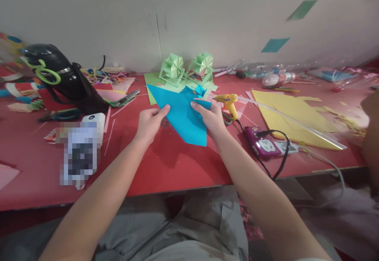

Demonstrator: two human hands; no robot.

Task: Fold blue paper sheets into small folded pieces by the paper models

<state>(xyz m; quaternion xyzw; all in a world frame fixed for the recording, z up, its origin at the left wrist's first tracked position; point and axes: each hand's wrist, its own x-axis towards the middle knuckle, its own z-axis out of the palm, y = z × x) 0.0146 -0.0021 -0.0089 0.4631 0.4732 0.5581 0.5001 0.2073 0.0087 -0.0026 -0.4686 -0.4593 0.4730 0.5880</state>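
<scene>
A sheet of blue paper (181,115) is held up just above the red table (166,162), one corner pointing down. My left hand (150,123) pinches its left edge with thumb on top. My right hand (209,115) grips its right side, fingers curled over a folded flap. Behind the sheet stand two light green folded paper wheels (185,69) on a green sheet. A small blue folded piece (197,90) lies just beyond my right hand.
A yellow glue gun (228,104) lies right of my right hand, its cord leading to a purple power strip (263,144). Yellow paper (291,115) and a clear ruler (296,123) are further right. At left sit a black bag (63,77), a white power bank (95,121) and paper scraps.
</scene>
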